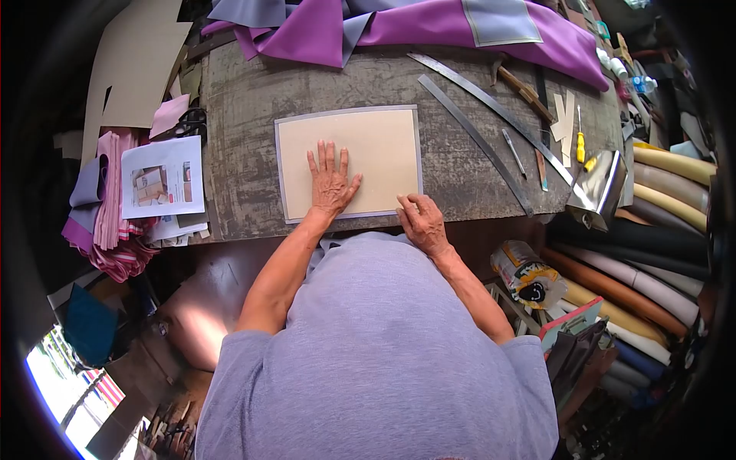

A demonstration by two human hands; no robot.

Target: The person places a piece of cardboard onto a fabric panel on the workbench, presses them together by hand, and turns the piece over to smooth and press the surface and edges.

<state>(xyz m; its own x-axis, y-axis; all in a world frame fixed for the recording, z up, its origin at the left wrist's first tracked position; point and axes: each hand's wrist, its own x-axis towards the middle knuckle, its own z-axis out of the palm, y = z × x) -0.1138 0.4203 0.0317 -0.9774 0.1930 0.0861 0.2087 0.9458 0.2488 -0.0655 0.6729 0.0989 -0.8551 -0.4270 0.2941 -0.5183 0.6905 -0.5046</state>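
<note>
A cream rectangular board point(376, 157) lies on the worn worktable, with a narrow grey-purple border of sheet material point(419, 142) showing around its edges. My left hand point(332, 188) rests flat on the board, left of its middle, fingers stretched out and holding nothing. At the board's lower right corner, my right hand point(424, 222) has its fingers curled in and drawn together at the edge. Whatever may be between those fingertips is hidden.
Two long steel rulers point(475, 142) lie slanted to the right, near a hammer point(525, 92), a pen point(514, 153) and a yellow-handled screwdriver point(580, 146). Purple material point(429, 29) is heaped at the back. Printed sheets point(162, 176) sit left; rolled material point(613, 284) is stacked right.
</note>
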